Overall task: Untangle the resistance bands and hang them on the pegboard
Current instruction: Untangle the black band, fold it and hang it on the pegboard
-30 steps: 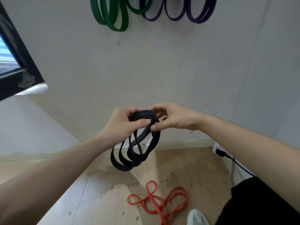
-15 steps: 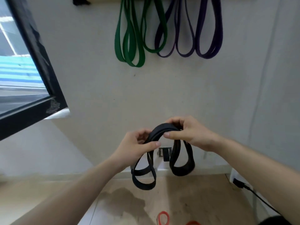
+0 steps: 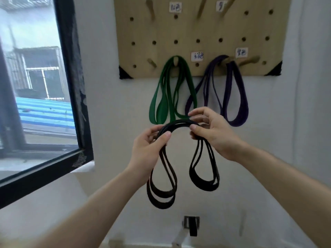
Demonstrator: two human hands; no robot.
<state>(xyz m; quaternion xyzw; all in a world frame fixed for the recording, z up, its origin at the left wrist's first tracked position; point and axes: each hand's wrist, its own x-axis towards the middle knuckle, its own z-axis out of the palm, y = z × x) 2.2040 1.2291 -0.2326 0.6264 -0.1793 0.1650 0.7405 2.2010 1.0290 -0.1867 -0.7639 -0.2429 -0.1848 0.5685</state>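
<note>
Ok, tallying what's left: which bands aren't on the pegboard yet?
The black bands, held by left hand and right hand; green bands and purple bands hang on the pegboard.

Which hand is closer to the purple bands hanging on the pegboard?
Right. The right hand overlaps the lower loops of the purple bands; the left hand is farther left, below the green bands.

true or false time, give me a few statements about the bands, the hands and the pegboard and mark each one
1. The left hand and the right hand both grip the black resistance bands. True.
2. The green resistance bands hang from a peg on the pegboard. True.
3. The purple resistance bands lie on the floor. False: they hang on the pegboard, right of the green ones.
4. The window is to the right of the pegboard. False: it is to the left.
</note>
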